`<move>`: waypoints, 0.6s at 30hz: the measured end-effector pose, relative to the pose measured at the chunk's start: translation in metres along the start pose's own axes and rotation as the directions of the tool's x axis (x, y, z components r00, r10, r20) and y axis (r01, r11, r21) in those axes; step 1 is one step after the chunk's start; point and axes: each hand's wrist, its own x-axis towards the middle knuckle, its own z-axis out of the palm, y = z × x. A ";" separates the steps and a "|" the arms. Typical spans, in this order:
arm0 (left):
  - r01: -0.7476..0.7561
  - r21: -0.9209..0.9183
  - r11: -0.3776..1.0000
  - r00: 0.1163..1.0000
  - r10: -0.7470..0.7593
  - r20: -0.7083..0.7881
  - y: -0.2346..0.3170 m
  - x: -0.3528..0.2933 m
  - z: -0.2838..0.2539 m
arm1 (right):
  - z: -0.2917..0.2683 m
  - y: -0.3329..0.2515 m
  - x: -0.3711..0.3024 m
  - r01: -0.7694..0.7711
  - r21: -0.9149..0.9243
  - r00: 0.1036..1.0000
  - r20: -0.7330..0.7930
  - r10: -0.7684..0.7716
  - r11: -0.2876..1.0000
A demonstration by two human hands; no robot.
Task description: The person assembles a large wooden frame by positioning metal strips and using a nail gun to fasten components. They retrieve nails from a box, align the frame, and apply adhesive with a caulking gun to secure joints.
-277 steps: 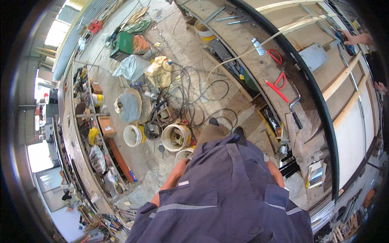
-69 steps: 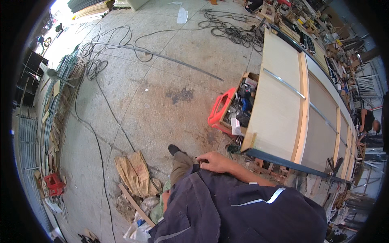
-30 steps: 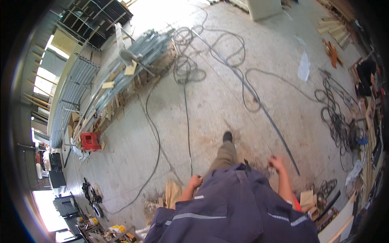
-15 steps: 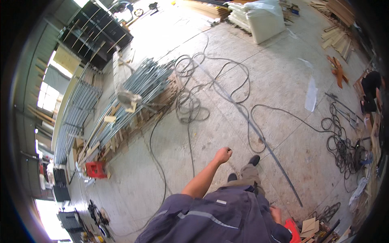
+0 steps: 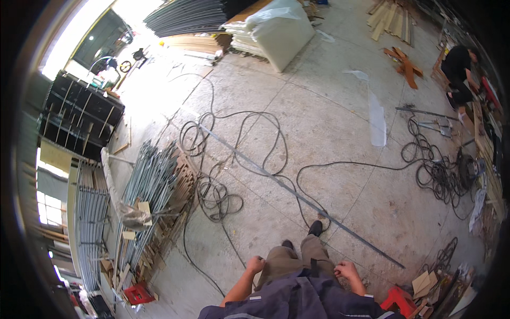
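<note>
My left hand [image 5: 255,264] hangs beside my left thigh, its fingers curled in, and nothing sticks out of it. By my right thigh is my right hand [image 5: 347,270], the fingers loosely closed with no object visible in them. Both hands are apart from anything on the floor. Ahead of my feet a long grey metal bar [image 5: 297,194] lies slantwise across the concrete floor. One of my dark shoes [image 5: 316,228] is set forward, close to the bar. Black cable [image 5: 276,133] loops on the floor under and around the bar.
Stacked metal tubes [image 5: 151,175] lie on the left, near a red plastic object [image 5: 139,293]. Wrapped white panels [image 5: 281,34] stand ahead. Tangled cable [image 5: 433,159] lies right, near a crouching person [image 5: 458,69]. Wood scraps [image 5: 425,284] and a red object [image 5: 398,302] lie close on the right.
The view has turned left and the scene has shifted with it. My left hand has come back from in front to beside my thigh; my right hand now shows more fully.
</note>
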 end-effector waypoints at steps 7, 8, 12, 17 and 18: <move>-0.175 -0.010 0.984 0.975 0.175 0.138 0.158 0.077 -0.065 | 0.037 -0.034 0.021 -0.046 0.177 0.999 -0.014 0.049 0.983; -0.213 -0.043 0.976 0.964 0.217 0.153 0.177 0.092 -0.065 | 0.044 -0.031 0.026 -0.064 0.192 0.997 -0.025 0.070 0.979; -0.454 -0.027 0.890 0.855 0.444 0.267 0.233 0.172 -0.058 | 0.070 -0.025 0.031 -0.065 0.178 0.990 -0.108 0.085 0.982; -0.578 0.182 0.796 0.800 0.507 0.321 0.257 0.274 -0.053 | 0.136 0.024 0.041 -0.020 0.073 0.971 -0.235 0.037 0.997; -0.601 0.106 0.792 0.777 0.547 0.312 0.232 0.307 -0.050 | 0.139 0.013 0.039 -0.051 0.176 0.978 -0.193 0.085 0.983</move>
